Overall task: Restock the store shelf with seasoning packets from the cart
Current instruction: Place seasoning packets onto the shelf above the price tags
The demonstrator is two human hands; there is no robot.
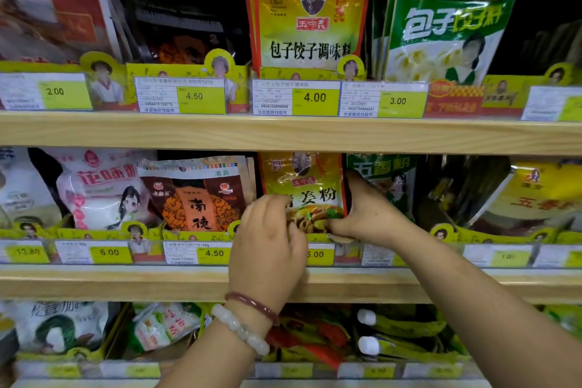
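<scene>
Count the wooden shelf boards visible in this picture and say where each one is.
2. The upper shelf board runs across under the top row of packets; the lower shelf board runs under the middle row, partly behind the wrists. A bottom row may rest on another, unseen.

we're in a shop here, the seasoning aisle of a grocery store by every sign. three pale wooden shelf boards (283, 132) run across the view, one above another, each packed with printed foil and plastic seasoning packets (310, 6) standing upright in rows. along each shelf edge sit white-and-yellow-green price labels (296, 98) reading 2.00, 4.50, 4.00, 3.00, with barcode numbers on some of them. yellow cardboard display trays with cartoon figures (220, 64) hold the packets in front, and the same product repeats several deep, stock set out for sale.
</scene>
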